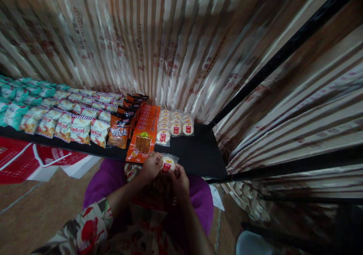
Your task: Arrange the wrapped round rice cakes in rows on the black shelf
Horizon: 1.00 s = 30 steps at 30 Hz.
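Between my two hands, above my lap at the shelf's front edge, is a clear packet of round white crackers [168,164] with a red and yellow label. My left hand [152,167] pinches its left side. The fingers of my right hand [180,178] are closed on the right side. Similar cracker packets [163,136] lie in rows on the black shelf [195,153] just beyond. An orange snack bag [143,139] lies flat to the left of those rows. Under my hands, more packets [131,171] show partly in a bag on my lap.
Orange-and-black snack bags [118,133], white striped-edge bags [81,129] and teal bags [13,114] line the shelf leftward. A red basket [53,155] sits below. Black metal posts [272,70] frame the right; striped sheeting [136,36] hangs behind.
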Each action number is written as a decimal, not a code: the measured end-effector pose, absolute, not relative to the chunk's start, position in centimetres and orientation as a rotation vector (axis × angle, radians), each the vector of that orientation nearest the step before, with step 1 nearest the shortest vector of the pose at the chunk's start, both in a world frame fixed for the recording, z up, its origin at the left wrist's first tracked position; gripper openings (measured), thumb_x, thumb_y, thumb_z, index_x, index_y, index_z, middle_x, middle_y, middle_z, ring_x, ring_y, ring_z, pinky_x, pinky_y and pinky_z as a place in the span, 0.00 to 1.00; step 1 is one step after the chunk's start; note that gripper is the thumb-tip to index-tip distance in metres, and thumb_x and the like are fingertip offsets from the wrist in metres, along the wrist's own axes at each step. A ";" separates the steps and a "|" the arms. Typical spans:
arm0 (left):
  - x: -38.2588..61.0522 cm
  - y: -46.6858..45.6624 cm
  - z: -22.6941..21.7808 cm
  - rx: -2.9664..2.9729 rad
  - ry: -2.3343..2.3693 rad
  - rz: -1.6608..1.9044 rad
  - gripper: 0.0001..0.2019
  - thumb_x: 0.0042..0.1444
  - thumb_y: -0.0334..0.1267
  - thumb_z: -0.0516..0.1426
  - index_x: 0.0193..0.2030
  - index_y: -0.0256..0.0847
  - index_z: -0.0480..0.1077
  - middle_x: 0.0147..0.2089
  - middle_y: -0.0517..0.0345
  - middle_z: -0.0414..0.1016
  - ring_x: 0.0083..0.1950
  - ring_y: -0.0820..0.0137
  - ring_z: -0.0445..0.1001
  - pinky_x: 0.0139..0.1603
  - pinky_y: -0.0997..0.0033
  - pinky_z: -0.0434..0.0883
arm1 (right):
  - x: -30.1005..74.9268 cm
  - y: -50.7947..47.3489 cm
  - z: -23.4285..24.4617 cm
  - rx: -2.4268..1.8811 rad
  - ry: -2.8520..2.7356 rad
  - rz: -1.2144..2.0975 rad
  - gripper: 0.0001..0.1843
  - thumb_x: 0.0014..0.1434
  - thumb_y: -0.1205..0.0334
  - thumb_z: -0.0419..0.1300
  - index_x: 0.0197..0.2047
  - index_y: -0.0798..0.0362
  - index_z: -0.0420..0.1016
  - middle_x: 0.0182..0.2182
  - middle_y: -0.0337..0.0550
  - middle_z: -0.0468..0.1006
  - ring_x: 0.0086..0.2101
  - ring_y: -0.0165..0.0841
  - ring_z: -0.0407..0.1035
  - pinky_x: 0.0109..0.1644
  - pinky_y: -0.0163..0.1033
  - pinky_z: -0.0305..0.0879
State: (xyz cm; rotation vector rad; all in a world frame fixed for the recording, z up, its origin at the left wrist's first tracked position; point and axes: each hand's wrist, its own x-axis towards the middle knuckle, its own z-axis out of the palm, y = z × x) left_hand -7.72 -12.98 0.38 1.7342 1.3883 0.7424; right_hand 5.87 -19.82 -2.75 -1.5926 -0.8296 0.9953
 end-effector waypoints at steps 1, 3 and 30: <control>-7.7 -12.7 0.5 1.720 1.402 0.738 0.08 0.51 0.31 0.52 0.37 0.39 0.70 0.36 0.57 0.68 0.36 0.71 0.69 0.42 0.71 0.68 | 5.8 -19.4 -2.5 -1.584 -0.838 0.995 0.18 0.45 0.55 0.62 0.42 0.46 0.71 0.32 0.37 0.79 0.34 0.36 0.73 0.38 0.39 0.69; -7.8 -12.1 0.8 1.691 1.431 0.734 0.09 0.51 0.30 0.52 0.38 0.38 0.70 0.37 0.56 0.69 0.36 0.71 0.69 0.42 0.72 0.68 | 5.7 -18.5 -2.2 -1.560 -0.850 0.994 0.17 0.45 0.56 0.62 0.41 0.46 0.71 0.32 0.38 0.79 0.33 0.36 0.73 0.39 0.39 0.69; -7.5 -11.9 -1.9 2.226 1.431 0.960 0.19 0.54 0.30 0.47 0.52 0.32 0.66 0.60 0.41 0.62 0.61 0.57 0.60 0.60 0.51 0.63 | 6.1 -10.8 -1.7 -1.858 -1.183 0.672 0.14 0.49 0.55 0.56 0.39 0.52 0.72 0.29 0.39 0.77 0.28 0.31 0.70 0.35 0.35 0.66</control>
